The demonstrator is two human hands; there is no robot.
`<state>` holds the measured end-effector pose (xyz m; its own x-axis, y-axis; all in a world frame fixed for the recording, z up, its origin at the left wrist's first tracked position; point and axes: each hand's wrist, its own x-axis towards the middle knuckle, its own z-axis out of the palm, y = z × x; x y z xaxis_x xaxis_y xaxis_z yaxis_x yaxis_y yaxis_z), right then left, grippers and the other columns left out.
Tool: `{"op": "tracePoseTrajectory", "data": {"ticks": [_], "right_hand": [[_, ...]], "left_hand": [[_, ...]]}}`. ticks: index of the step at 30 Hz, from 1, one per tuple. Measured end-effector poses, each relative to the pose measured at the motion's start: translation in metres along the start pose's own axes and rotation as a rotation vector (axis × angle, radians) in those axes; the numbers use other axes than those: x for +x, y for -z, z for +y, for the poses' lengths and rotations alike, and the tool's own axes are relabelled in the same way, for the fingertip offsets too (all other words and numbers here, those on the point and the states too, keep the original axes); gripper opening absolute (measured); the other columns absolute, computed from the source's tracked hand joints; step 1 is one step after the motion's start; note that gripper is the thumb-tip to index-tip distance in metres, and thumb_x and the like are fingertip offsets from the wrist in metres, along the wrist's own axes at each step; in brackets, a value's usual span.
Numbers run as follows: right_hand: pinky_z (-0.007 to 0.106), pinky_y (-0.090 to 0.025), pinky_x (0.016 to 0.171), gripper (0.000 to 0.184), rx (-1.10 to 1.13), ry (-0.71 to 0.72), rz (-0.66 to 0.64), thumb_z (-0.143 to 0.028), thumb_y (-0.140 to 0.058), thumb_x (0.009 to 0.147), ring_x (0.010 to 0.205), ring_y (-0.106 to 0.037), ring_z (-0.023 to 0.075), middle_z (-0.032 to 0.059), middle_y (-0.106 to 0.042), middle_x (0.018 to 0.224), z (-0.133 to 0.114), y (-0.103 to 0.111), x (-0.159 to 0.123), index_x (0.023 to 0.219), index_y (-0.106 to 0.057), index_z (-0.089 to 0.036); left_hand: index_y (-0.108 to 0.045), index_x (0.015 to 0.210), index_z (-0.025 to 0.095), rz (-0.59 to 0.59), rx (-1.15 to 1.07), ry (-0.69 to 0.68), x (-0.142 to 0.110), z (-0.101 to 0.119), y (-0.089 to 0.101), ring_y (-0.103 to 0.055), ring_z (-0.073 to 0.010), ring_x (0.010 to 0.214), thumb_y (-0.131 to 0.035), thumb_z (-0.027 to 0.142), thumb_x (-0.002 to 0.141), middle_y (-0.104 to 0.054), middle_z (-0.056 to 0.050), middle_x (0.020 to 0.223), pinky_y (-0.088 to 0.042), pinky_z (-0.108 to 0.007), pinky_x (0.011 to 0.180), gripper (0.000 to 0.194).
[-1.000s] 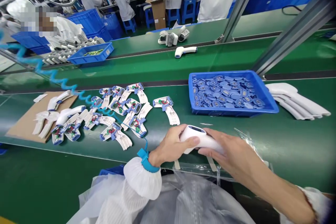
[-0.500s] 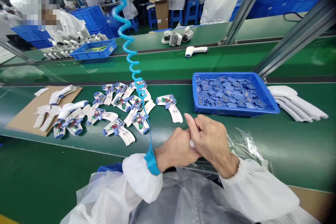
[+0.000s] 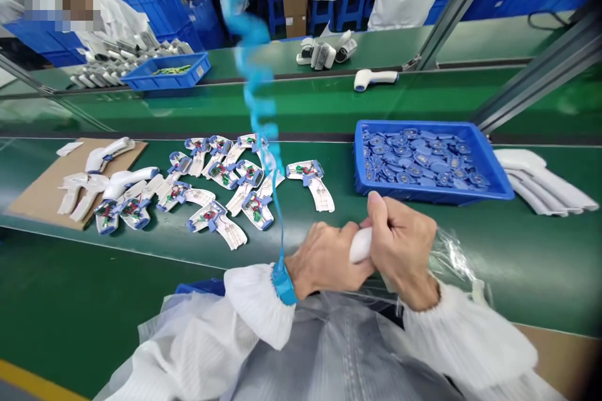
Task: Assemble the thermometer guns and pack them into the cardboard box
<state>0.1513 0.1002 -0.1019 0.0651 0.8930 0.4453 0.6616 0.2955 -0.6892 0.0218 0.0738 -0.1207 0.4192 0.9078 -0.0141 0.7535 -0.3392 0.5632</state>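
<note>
My left hand [image 3: 329, 258] and my right hand [image 3: 403, 247] are both closed around a white thermometer shell [image 3: 361, 245]. Only its smooth, rounded white part shows between my fists; fingers cover the rest. Around my left wrist sits a blue strap [image 3: 284, 284] with a coiled blue cord [image 3: 258, 75] running upward. Just beyond my hands lies an open thermometer half [image 3: 317, 187] with wires and a small circuit board inside. Several similar opened halves [image 3: 219, 220] are spread to its left.
A blue bin [image 3: 435, 195] of blue discs stands beyond my right hand, with stacked white shells [image 3: 548, 185] beside it. Clear plastic film [image 3: 454, 257] lies nearby. At left, a cardboard sheet [image 3: 40, 191] carries white shells. One thermometer [image 3: 375, 79] lies on the green belt behind.
My hands have drawn slightly apart, exposing more of the white shell between them. The thermometer on the back belt has shifted right. The camera view has tilted a little.
</note>
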Motion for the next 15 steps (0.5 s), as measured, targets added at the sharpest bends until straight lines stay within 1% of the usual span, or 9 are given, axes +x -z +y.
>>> {"op": "tracePoseTrajectory", "data": {"ticks": [3, 4, 6, 8, 10, 12, 13, 14, 15], "right_hand": [[0.032, -0.031, 0.054, 0.061, 0.007, -0.061, -0.052, -0.05, -0.047, 0.103, 0.049, -0.045, 0.0123, 0.0008, -0.05, 0.05, -0.01, 0.01, -0.006, 0.05, -0.053, -0.022], [0.032, -0.032, 0.054, 0.061, 0.01, -0.086, -0.09, -0.052, -0.047, 0.103, 0.049, -0.045, 0.0125, 0.0011, -0.051, 0.051, -0.011, 0.015, -0.006, 0.05, -0.054, -0.021], [0.031, -0.035, 0.055, 0.06, 0.021, -0.139, -0.16, -0.057, -0.048, 0.102, 0.052, -0.05, 0.0134, 0.0014, -0.057, 0.055, -0.005, 0.025, 0.003, 0.056, -0.061, -0.021], [0.031, -0.04, 0.06, 0.056, -0.025, -0.142, -0.204, -0.059, -0.048, 0.102, 0.059, -0.059, 0.0157, 0.0021, -0.067, 0.065, 0.01, 0.032, 0.024, 0.068, -0.072, -0.021], [0.033, -0.044, 0.067, 0.046, -0.127, -0.085, -0.23, -0.054, -0.052, 0.1, 0.069, -0.066, 0.0195, 0.0042, -0.075, 0.078, 0.032, 0.035, 0.057, 0.081, -0.077, -0.021], [0.035, -0.044, 0.071, 0.033, -0.236, 0.038, -0.286, -0.042, -0.058, 0.096, 0.073, -0.066, 0.0218, 0.007, -0.077, 0.087, 0.054, 0.029, 0.092, 0.087, -0.079, -0.019], [0.036, -0.044, 0.072, 0.025, -0.27, 0.094, -0.332, -0.037, -0.062, 0.093, 0.073, -0.066, 0.0218, 0.0078, -0.078, 0.09, 0.063, 0.024, 0.107, 0.09, -0.08, -0.019], [0.035, -0.045, 0.072, 0.019, -0.292, 0.14, -0.378, -0.032, -0.066, 0.09, 0.073, -0.065, 0.0213, 0.0079, -0.078, 0.09, 0.07, 0.017, 0.12, 0.092, -0.08, -0.019], [0.034, -0.045, 0.072, 0.015, -0.309, 0.182, -0.426, -0.028, -0.07, 0.086, 0.073, -0.065, 0.0203, 0.0076, -0.078, 0.09, 0.074, 0.009, 0.13, 0.093, -0.08, -0.02]], "left_hand": [[-0.064, 0.105, 0.015, -0.038, -0.111, -0.011, -0.003, 0.0, 0.005, -0.075, -0.0315, 0.08, -0.062, 0.056, 0.094, -0.075, -0.01, 0.091, -0.051, -0.036, 0.065, 0.043], [-0.064, 0.103, 0.016, -0.058, -0.144, -0.002, -0.005, -0.002, 0.01, -0.075, -0.0309, 0.08, -0.063, 0.06, 0.093, -0.075, -0.009, 0.09, -0.05, -0.035, 0.064, 0.045], [-0.064, 0.102, 0.018, -0.079, -0.192, 0.037, -0.012, -0.006, 0.022, -0.073, -0.0292, 0.079, -0.065, 0.063, 0.093, -0.074, -0.006, 0.088, -0.048, -0.035, 0.064, 0.045], [-0.065, 0.104, 0.021, -0.035, -0.202, 0.084, -0.021, -0.012, 0.036, -0.072, -0.0273, 0.085, -0.067, 0.058, 0.093, -0.074, -0.004, 0.092, -0.05, -0.035, 0.072, 0.039], [-0.064, 0.115, 0.023, 0.062, -0.146, 0.113, -0.03, -0.019, 0.047, -0.07, -0.0269, 0.098, -0.071, 0.045, 0.094, -0.073, -0.005, 0.105, -0.051, -0.037, 0.083, 0.032], [-0.06, 0.127, 0.022, 0.137, -0.002, 0.126, -0.034, -0.023, 0.052, -0.067, -0.0276, 0.104, -0.069, 0.028, 0.094, -0.071, -0.007, 0.113, -0.05, -0.039, 0.088, 0.035], [-0.059, 0.129, 0.022, 0.145, 0.082, 0.124, -0.034, -0.023, 0.052, -0.066, -0.0279, 0.103, -0.067, 0.022, 0.094, -0.07, -0.008, 0.112, -0.05, -0.04, 0.087, 0.035], [-0.06, 0.127, 0.021, 0.143, 0.152, 0.118, -0.032, -0.022, 0.05, -0.065, -0.0282, 0.1, -0.065, 0.02, 0.095, -0.071, -0.008, 0.108, -0.05, -0.041, 0.085, 0.033], [-0.061, 0.123, 0.02, 0.132, 0.191, 0.103, -0.03, -0.02, 0.048, -0.065, -0.0283, 0.097, -0.064, 0.022, 0.096, -0.071, -0.008, 0.105, -0.05, -0.041, 0.083, 0.027]]}}
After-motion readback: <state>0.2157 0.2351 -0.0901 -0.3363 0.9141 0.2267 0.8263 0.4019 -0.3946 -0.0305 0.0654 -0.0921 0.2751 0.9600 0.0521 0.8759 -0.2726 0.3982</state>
